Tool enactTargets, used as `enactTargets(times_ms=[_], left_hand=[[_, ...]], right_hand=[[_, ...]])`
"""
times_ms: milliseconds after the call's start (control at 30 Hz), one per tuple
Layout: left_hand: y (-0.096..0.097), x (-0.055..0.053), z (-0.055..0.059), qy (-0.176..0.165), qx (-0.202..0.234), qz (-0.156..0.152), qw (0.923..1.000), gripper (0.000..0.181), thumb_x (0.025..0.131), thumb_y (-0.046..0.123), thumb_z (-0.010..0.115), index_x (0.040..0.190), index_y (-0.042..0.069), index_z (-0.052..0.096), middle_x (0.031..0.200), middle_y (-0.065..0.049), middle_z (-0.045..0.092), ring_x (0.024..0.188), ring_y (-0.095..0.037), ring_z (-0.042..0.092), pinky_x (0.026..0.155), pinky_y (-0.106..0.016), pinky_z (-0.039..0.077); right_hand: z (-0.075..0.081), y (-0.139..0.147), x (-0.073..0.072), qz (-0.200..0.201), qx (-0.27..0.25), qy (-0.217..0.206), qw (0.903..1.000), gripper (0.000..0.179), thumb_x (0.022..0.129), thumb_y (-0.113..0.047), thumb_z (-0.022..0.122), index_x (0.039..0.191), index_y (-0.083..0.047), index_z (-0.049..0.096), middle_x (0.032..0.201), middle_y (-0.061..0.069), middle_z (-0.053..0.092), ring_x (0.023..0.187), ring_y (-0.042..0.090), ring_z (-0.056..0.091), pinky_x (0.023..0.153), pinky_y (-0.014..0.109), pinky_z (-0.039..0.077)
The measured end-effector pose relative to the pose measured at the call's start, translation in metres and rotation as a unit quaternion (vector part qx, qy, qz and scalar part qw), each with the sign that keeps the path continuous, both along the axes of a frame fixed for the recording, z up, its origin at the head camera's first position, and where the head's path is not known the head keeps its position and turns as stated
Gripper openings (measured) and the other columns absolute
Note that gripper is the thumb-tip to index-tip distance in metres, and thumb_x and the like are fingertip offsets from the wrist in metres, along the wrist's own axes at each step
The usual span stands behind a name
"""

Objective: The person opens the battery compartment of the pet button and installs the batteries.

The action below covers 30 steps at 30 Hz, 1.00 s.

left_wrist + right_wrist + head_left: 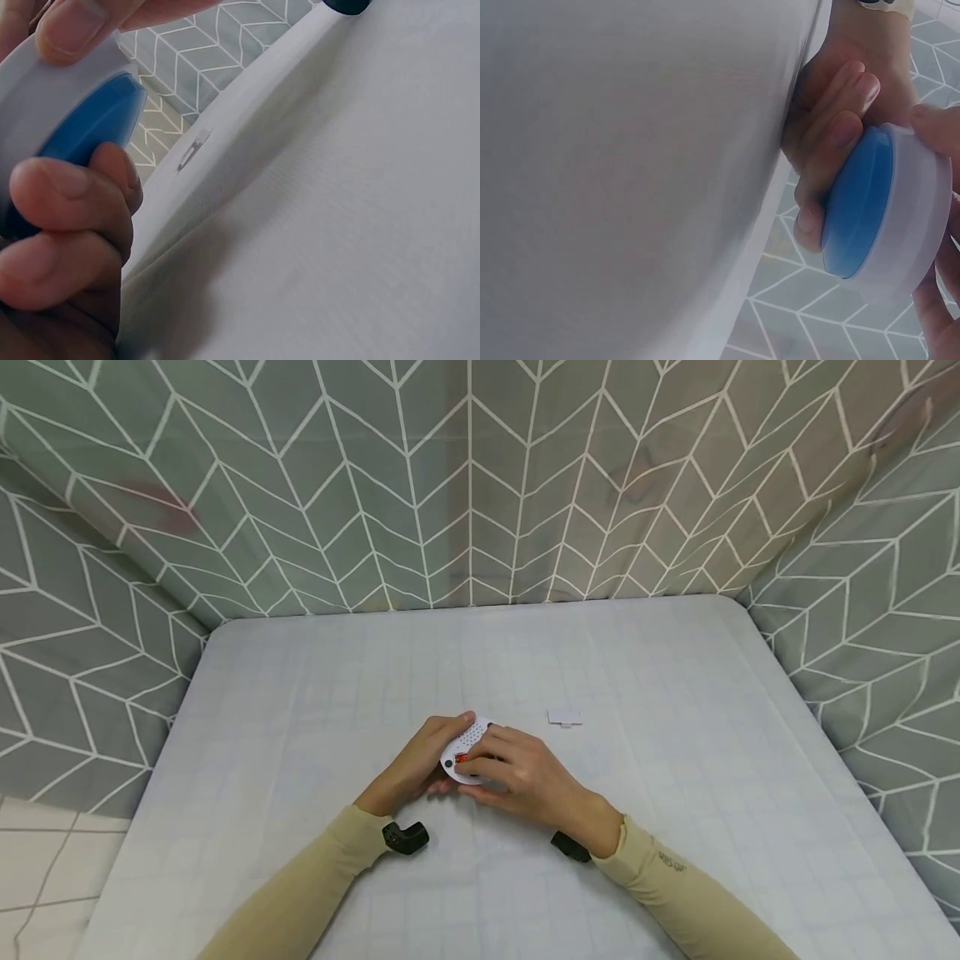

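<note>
Both hands hold a round white device (pixel 474 735) with small holes in its back and a blue underside (pixel 859 206). A red battery (pixel 461 758) shows in the back, partly covered by fingers. My left hand (pixel 422 758) grips the device from the left, its thumb along the white rim and its fingers curled under the blue side. My right hand (pixel 525 770) bends over the near right part, fingertips at the battery and thumb at the lower rim. Right of the hands, a small white cover (pixel 564 717) lies on the table.
A white cloth covers the table (pixel 337 677). Patterned grey curtains (pixel 465 485) hang along its back and sides. Black wrist cameras (pixel 406 838) sit on both wrists, close over the cloth. Tiled floor (pixel 45 860) shows at the lower left.
</note>
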<state>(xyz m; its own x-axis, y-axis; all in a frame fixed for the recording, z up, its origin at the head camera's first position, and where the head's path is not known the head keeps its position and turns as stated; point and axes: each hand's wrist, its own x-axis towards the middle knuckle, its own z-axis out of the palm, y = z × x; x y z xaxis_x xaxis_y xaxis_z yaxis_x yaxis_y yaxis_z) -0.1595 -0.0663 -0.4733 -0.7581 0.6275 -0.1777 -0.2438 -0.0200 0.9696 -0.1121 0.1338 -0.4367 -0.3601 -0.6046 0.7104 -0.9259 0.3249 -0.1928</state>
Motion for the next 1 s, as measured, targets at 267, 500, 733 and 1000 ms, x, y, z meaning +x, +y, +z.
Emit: enactTargets(times_ms=[267, 500, 733, 1000], left_hand=[[0.003, 0.001, 0.0, 0.002, -0.005, 0.003, 1.0, 0.065, 0.11, 0.055, 0.047, 0.089, -0.002, 0.069, 0.053, -0.007, 0.061, 0.031, -0.012, 0.043, 0.029, -0.025, 0.034], [0.004, -0.001, 0.001, -0.002, -0.007, 0.002, 1.0, 0.063, 0.111, 0.051, 0.045, 0.089, -0.003, 0.068, 0.052, -0.006, 0.059, 0.03, -0.012, 0.043, 0.028, -0.026, 0.034], [0.006, -0.003, 0.001, 0.004, -0.006, 0.003, 1.0, 0.065, 0.109, 0.055, 0.048, 0.09, -0.004, 0.069, 0.051, -0.006, 0.058, 0.03, -0.012, 0.042, 0.028, -0.026, 0.033], [0.002, -0.001, -0.001, -0.001, -0.01, 0.004, 0.9999, 0.063, 0.112, 0.051, 0.044, 0.093, -0.004, 0.069, 0.054, -0.006, 0.062, 0.031, -0.012, 0.044, 0.027, -0.026, 0.034]], right_hand=[[0.001, 0.003, 0.001, 0.0, 0.003, -0.004, 1.0, 0.018, 0.082, -0.01, 0.09, 0.096, -0.012, 0.079, 0.096, -0.003, 0.072, 0.088, 0.013, 0.064, 0.08, 0.021, 0.055], [0.002, 0.005, 0.001, -0.002, 0.006, -0.008, 0.9999, 0.017, 0.083, -0.01, 0.09, 0.096, -0.012, 0.079, 0.097, -0.002, 0.072, 0.09, 0.014, 0.065, 0.082, 0.022, 0.056], [0.002, 0.008, 0.001, 0.0, 0.003, -0.027, 0.9996, 0.021, 0.082, -0.009, 0.09, 0.099, -0.011, 0.079, 0.099, -0.001, 0.072, 0.095, 0.016, 0.065, 0.086, 0.024, 0.056], [0.003, 0.024, 0.0, 0.001, -0.052, -0.062, 0.9967, 0.021, 0.091, -0.017, 0.084, 0.107, -0.006, 0.079, 0.103, 0.004, 0.072, 0.093, 0.016, 0.065, 0.08, 0.025, 0.055]])
